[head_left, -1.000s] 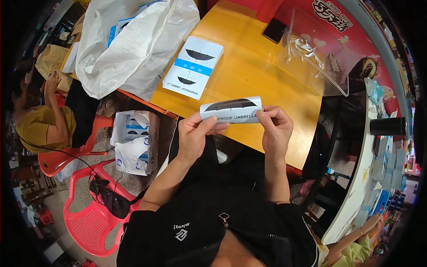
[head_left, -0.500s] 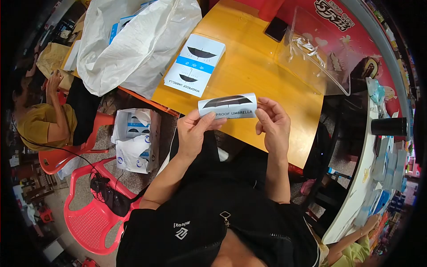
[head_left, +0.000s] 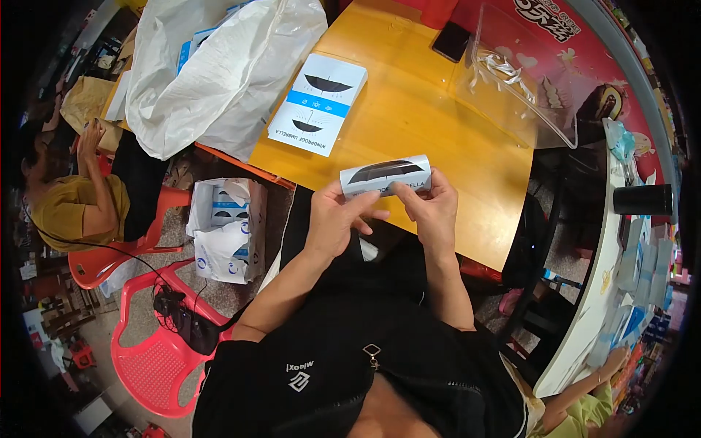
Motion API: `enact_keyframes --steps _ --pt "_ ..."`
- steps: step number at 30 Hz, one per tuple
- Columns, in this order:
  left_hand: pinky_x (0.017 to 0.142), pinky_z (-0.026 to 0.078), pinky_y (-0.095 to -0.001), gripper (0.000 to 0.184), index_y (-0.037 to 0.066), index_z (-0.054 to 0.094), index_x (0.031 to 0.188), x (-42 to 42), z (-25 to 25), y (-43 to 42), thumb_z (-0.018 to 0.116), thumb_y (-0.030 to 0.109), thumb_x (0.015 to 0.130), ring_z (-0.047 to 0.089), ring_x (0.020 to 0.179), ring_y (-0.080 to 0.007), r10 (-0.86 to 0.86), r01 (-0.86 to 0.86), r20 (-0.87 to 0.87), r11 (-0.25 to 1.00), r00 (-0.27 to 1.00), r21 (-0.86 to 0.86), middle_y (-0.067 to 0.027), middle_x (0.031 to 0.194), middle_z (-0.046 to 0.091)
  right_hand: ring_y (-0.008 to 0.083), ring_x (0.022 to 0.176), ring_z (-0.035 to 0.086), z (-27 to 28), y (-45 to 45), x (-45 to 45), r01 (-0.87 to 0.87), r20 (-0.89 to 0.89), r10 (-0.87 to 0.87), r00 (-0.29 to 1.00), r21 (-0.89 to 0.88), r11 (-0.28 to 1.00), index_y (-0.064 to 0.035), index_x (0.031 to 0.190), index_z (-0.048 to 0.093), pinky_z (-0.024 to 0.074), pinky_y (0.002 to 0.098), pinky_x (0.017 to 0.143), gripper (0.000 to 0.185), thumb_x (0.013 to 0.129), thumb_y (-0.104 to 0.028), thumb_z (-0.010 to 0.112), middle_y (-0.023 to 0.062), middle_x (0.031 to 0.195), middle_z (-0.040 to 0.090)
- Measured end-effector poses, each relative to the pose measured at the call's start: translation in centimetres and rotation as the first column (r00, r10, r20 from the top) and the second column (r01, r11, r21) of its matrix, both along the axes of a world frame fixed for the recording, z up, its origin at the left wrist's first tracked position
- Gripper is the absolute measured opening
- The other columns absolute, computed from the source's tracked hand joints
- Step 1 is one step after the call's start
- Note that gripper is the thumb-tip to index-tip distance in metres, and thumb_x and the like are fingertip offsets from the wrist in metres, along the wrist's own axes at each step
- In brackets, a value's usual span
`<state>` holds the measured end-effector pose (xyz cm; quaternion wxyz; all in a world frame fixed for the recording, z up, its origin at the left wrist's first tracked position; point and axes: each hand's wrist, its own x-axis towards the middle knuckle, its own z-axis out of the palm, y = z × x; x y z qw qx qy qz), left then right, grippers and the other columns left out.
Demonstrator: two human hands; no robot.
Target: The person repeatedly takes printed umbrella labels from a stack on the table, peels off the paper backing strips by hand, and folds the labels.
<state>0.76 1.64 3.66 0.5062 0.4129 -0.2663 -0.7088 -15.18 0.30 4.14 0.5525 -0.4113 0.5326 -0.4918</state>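
A curled white printed sheet (head_left: 387,173) with a black umbrella picture and partly covered "UMBRELLA" lettering is held over the table's near edge. My left hand (head_left: 337,219) grips its left end, thumb across the front and some fingers stretched below. My right hand (head_left: 434,208) is closed on the right end, its thumb pressing the lower edge near the middle. Beyond them, a stack of flat printed sheets (head_left: 319,104) marked "WINDPROOF UMBRELLA" lies on the yellow table (head_left: 409,80).
A large white bag (head_left: 212,87) holding blue-and-white sheets stands at the table's left. A phone (head_left: 451,44) and a clear plastic bin (head_left: 511,102) with white scraps are at the right. A box (head_left: 226,233) and pink chair (head_left: 157,358) stand lower left. Two other people sit nearby.
My right thumb has moved inward and down onto the sheet's front, and the right fingers have closed behind its end. The sheet and both hands have shifted slightly right.
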Motion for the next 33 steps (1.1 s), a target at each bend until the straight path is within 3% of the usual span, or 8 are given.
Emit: enact_keyframes --steps 2,9,12,15,21,25,28,33 --pt "0.037 0.039 -0.0175 0.028 0.000 0.059 0.099 -0.8 -0.1 -0.1 0.070 0.009 0.076 0.065 0.062 -0.0154 0.047 -0.045 -0.023 0.997 0.999 0.066 -0.0093 0.087 0.066 0.0051 0.058 0.054 -0.6 0.1 0.3 0.021 -0.127 -0.032 0.991 -0.090 0.996 0.0015 0.088 0.058 0.0427 0.0192 0.051 0.020 0.075 -0.008 0.070 0.0037 0.075 0.063" --pt "0.036 0.034 -0.0184 0.027 0.000 0.060 0.095 -2.0 -1.6 -0.7 0.073 0.011 0.074 0.054 0.046 -0.0090 0.093 -0.093 0.007 0.995 0.996 0.042 -0.0064 0.078 0.064 0.0061 0.065 0.057 -0.6 0.4 0.1 0.043 -0.200 -0.063 0.978 -0.103 0.994 0.0018 0.085 0.058 0.0453 0.0209 0.057 0.019 0.075 -0.009 0.071 0.0038 0.077 0.064" --pt "0.038 0.035 -0.0184 0.025 0.000 0.061 0.094 -2.2 -1.5 -0.5 0.072 0.014 0.076 0.054 0.045 -0.0101 0.103 -0.104 0.008 0.992 0.995 0.069 -0.0066 0.077 0.064 0.0052 0.057 0.053 -0.9 0.5 -0.2 0.049 -0.159 -0.070 0.985 -0.128 0.990 0.0010 0.083 0.057 0.0418 0.0201 0.051 0.014 0.079 -0.009 0.067 0.0016 0.072 0.061" --pt "0.038 0.037 -0.0195 0.019 0.001 0.061 0.091 -2.3 -1.8 -0.4 0.066 0.017 0.082 0.054 0.043 -0.0133 0.085 -0.085 -0.004 0.995 0.996 0.060 -0.0072 0.077 0.064 0.0057 0.040 0.039 -1.4 0.2 -0.7 0.088 0.111 -0.078 0.991 -0.088 0.992 -0.0010 0.080 0.055 0.0296 0.0199 0.037 0.017 0.091 -0.014 0.052 -0.0005 0.063 0.049" --pt "0.041 0.045 -0.0210 0.026 -0.002 0.058 0.099 -1.6 -1.3 -0.3 0.055 0.023 0.091 0.064 0.057 -0.0206 -0.003 0.020 -0.197 0.996 0.980 0.084 -0.0130 0.091 0.064 0.0070 0.040 0.041 -1.0 -0.3 -1.5 0.110 0.127 -0.101 0.987 -0.069 0.992 -0.0003 0.080 0.054 0.0316 0.0204 0.037 0.030 0.096 -0.023 0.043 0.0016 0.064 0.049" --pt "0.043 0.048 -0.0206 0.030 -0.004 0.056 0.103 -1.1 -1.4 0.2 0.054 0.023 0.091 0.066 0.063 -0.0212 0.001 0.010 -0.168 0.998 0.986 0.065 -0.0143 0.095 0.064 0.0069 0.040 0.040 -1.2 -0.3 -1.9 0.120 0.095 -0.111 0.989 -0.089 0.989 0.0002 0.081 0.054 0.0316 0.0205 0.037 0.031 0.096 -0.024 0.042 0.0025 0.065 0.050" --pt "0.043 0.048 -0.0189 0.030 -0.006 0.056 0.102 -0.8 -2.0 0.3 0.054 0.022 0.091 0.066 0.063 -0.0192 0.013 -0.013 -0.039 1.000 0.999 -0.007 -0.0140 0.092 0.064 0.0070 0.039 0.041 -1.1 0.0 -2.1 0.093 0.046 -0.089 0.995 -0.098 0.991 0.0005 0.083 0.055 0.0315 0.0204 0.037 0.030 0.096 -0.025 0.044 0.0021 0.066 0.052" --pt "0.044 0.048 -0.0190 0.028 -0.007 0.059 0.099 -0.3 -2.1 0.8 0.055 0.020 0.090 0.066 0.061 -0.0185 0.039 -0.039 -0.004 0.999 0.999 -0.007 -0.0130 0.085 0.064 0.0052 0.040 0.045 0.4 0.8 -2.2 0.109 0.182 -0.103 0.978 -0.019 0.994 0.0007 0.089 0.060 0.0289 0.0183 0.037 0.022 0.092 -0.020 0.053 -0.0001 0.068 0.053"
